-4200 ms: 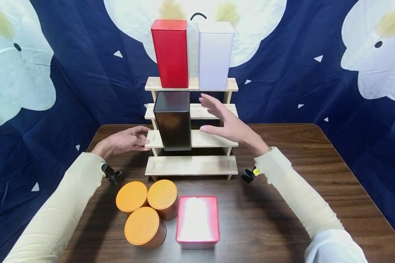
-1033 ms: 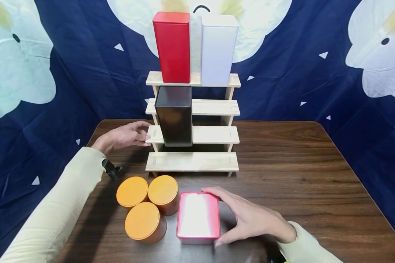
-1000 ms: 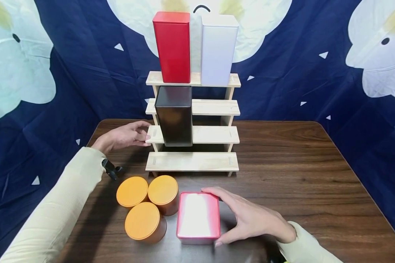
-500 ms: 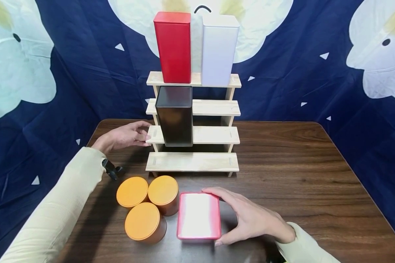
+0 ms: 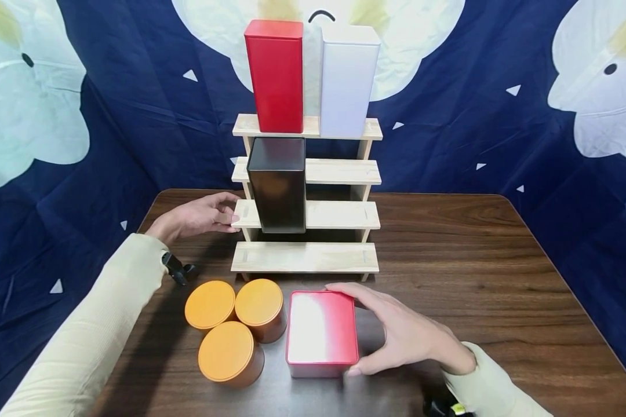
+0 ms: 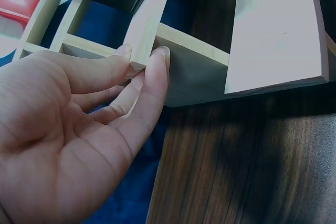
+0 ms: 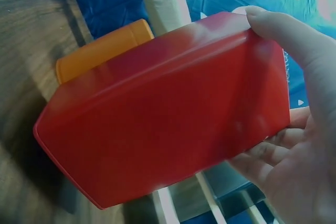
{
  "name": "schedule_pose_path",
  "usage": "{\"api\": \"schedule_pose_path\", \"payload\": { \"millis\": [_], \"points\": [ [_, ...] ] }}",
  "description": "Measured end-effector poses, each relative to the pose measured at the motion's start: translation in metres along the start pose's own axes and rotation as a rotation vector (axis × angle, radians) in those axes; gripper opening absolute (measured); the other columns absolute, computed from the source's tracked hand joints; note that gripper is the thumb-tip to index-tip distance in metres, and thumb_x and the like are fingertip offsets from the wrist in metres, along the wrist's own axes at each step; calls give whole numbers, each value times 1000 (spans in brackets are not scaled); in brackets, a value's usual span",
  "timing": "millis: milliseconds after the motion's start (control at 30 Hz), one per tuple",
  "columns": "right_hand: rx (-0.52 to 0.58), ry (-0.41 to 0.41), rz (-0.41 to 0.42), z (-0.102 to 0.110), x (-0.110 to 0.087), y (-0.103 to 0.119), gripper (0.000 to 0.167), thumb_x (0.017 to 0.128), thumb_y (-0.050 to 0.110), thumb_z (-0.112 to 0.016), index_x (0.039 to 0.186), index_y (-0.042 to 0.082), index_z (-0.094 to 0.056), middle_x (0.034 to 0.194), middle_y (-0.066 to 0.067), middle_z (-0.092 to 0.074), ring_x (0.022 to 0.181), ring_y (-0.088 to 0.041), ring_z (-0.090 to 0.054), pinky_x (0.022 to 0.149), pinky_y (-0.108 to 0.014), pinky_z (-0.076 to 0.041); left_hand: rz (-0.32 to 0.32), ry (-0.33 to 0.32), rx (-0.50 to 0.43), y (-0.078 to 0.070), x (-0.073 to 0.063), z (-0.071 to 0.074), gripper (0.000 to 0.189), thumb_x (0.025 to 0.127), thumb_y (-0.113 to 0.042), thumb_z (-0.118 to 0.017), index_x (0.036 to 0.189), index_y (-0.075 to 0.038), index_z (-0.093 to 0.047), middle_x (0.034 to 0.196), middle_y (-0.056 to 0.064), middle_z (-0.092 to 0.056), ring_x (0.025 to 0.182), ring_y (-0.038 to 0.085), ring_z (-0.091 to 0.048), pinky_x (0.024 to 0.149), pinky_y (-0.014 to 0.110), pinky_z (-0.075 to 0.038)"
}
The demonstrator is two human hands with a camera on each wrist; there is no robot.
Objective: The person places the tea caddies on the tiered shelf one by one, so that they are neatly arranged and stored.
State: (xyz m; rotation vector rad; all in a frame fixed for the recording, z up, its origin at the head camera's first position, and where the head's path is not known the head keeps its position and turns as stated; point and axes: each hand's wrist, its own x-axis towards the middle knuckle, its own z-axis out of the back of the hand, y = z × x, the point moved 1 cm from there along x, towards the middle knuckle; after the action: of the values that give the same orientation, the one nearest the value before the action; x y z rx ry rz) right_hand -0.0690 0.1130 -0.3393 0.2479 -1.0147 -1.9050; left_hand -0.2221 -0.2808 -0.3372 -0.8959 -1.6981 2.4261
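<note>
My right hand (image 5: pixel 412 336) grips a tall red square tin (image 5: pixel 320 330) near its top, thumb on the near side and fingers on the far side. In the right wrist view the tin's red wall (image 7: pixel 163 114) fills the middle, its base end toward the tabletop. My left hand (image 5: pixel 198 217) pinches the left end of a board on the wooden tiered shelf (image 5: pixel 305 256); thumb and fingertips meet the board (image 6: pixel 149 24) in the left wrist view. A black tin (image 5: pixel 277 191) stands on the second tier from the bottom. On the top tier are another red tin (image 5: pixel 275 81) and a white tin (image 5: pixel 348 84).
Left of the held tin, three round orange tins (image 5: pixel 226 351) stand grouped on the brown wood-grain table (image 5: pixel 448 249). A dark blue patterned cloth (image 5: pixel 433 145) hangs behind and at the sides. The lowest board lies just behind the orange tins.
My right hand came down from beside the shelf to the red tin and took hold of it. The tin has since shifted slightly right and toward the shelf. My left hand keeps its hold.
</note>
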Motion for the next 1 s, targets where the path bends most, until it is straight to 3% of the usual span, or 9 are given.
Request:
{"api": "schedule_pose_path", "payload": {
  "millis": [400, 1000],
  "points": [
    [41, -30, 61, 31, 7, 6, 96, 69, 34, -85, 146, 13, -33, 144, 1, -44, 128, -15, -47, 108, -29, -41, 10, -5, -17, -1, -1, 0, 61, 96, 3, -50, 147, -1, -17, 122, 21, -38, 98, 22, -57, 93, 32, -54],
    [109, -81, 77, 77, 27, 10, 97, 64, 9, -87, 146, 11, -35, 129, -2, -55, 114, -19, -55, 93, -32, -53, 1, -1, -2, 1, 0, 1, 62, 95, 3, -49, 147, -1, -16, 117, 19, -38, 96, 20, -57, 93, 32, -54]
  ]
}}
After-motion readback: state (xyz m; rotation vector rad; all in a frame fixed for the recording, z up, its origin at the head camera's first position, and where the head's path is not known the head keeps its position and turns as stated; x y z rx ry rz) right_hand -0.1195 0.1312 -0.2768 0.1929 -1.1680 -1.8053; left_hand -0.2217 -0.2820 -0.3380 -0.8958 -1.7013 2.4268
